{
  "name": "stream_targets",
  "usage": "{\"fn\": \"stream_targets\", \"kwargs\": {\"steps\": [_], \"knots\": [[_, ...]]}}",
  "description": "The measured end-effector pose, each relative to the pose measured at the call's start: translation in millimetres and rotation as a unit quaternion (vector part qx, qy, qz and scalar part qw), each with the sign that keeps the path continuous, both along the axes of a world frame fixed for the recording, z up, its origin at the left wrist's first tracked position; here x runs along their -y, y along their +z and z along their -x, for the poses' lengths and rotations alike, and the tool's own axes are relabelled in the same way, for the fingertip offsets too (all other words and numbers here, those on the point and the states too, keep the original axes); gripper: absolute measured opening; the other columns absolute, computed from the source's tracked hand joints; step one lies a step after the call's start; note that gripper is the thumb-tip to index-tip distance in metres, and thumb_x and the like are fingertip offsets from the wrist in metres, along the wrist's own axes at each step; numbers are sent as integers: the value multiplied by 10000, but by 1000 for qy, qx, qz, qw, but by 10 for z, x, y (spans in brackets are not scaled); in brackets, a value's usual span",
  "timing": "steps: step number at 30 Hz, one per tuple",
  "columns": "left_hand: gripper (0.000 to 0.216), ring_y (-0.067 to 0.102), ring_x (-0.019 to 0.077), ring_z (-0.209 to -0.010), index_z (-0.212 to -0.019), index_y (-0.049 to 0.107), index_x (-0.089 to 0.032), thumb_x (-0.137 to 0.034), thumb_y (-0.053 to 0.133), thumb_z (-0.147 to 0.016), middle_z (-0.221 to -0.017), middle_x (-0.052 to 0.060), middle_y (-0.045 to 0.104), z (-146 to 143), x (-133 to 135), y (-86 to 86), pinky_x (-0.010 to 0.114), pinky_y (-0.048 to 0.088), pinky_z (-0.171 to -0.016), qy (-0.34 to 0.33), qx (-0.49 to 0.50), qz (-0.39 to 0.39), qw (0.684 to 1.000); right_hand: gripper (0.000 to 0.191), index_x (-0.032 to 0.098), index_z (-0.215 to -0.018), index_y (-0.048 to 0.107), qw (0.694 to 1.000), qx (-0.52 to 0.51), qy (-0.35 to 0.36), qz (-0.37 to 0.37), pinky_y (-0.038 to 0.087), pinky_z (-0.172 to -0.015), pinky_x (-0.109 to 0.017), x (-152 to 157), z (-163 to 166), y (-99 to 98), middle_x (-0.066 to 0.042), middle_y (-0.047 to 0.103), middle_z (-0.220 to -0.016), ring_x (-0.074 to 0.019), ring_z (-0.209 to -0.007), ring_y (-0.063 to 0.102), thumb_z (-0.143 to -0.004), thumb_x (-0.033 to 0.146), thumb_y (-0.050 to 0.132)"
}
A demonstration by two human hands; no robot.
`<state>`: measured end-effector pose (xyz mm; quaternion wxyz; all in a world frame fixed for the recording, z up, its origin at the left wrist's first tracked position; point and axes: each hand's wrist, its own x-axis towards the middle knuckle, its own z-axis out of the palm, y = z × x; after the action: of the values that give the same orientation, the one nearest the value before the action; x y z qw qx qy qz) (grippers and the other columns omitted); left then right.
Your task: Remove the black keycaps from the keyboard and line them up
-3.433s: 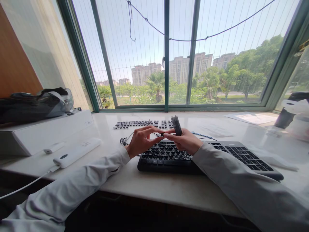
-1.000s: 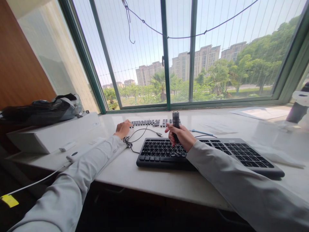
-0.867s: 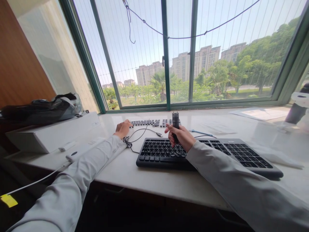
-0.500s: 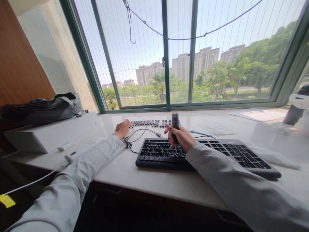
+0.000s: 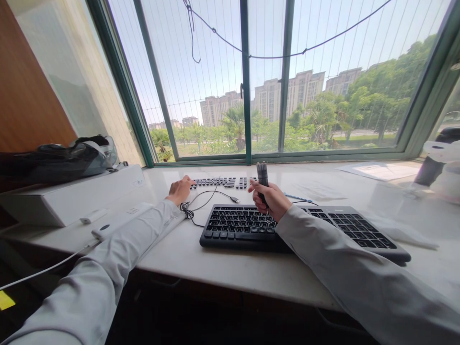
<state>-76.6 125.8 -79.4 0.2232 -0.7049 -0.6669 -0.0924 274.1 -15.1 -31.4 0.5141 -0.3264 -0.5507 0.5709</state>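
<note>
My right hand [image 5: 271,199] is wrapped round a short black handheld tool [image 5: 262,177] with small prongs at its top end. It is above the middle of a black keyboard [image 5: 247,235], whose upper rows show bare sockets; several keycaps stay on the bottom row. Farther back, loose black keycaps [image 5: 230,182] lie in rows on the windowsill desk. My left hand [image 5: 179,189] rests at the left end of those rows with its fingers drawn together; whatever they pinch is hidden. A black USB cable [image 5: 212,192] lies coiled between that hand and the keyboard.
At the left stand a white box [image 5: 72,194] with a dark bag [image 5: 61,160] on top, and a white power strip [image 5: 120,221]. A blue thin tool [image 5: 298,197] lies behind the keyboard. Papers [image 5: 381,170] and a plastic bag [image 5: 406,235] are at the right.
The black tool in my right hand has tipped a little, its top now leaning left. My left hand stays at the keycap rows. The whole view has shifted slightly.
</note>
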Motion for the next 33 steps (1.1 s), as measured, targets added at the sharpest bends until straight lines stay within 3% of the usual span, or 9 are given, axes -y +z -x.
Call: {"fn": "stream_targets", "kwargs": {"steps": [7,14,24,33], "knots": [[499,653,212,-905,-1227,650,-277,-63,382,-864,-1290,74,571,-21,29,30,303,477,-799,0,-3,-2,1000,412,182,-708,523,1000,-19,-4,15,134,-302,-182,-3,-14,23,115,283,-380,-40,-314,200,-692,522,755],[505,655,219,-891,-1197,658,-284,-50,365,-860,-1303,68,554,-77,52,90,327,471,-782,0,-7,-18,1000,403,194,-687,485,997,-49,-58,9,97,-294,-178,3,-21,70,128,224,-385,-34,-308,168,-723,510,733],[366,648,254,-899,-1200,650,-275,-309,407,-928,-1260,78,584,-143,99,136,372,470,-786,-4,32,-56,998,395,203,-669,470,993,-80,-81,4,101,-288,-186,-38,-46,53,124,247,-383,-33,-308,168,-686,465,764],[401,654,245,-833,-1292,574,-303,-358,371,-950,-1270,62,597,-280,251,236,344,451,-689,-13,8,-109,994,355,201,-663,471,994,-60,-87,24,137,-294,-193,-142,-81,10,115,270,-375,-36,-297,193,-734,436,727]]}}
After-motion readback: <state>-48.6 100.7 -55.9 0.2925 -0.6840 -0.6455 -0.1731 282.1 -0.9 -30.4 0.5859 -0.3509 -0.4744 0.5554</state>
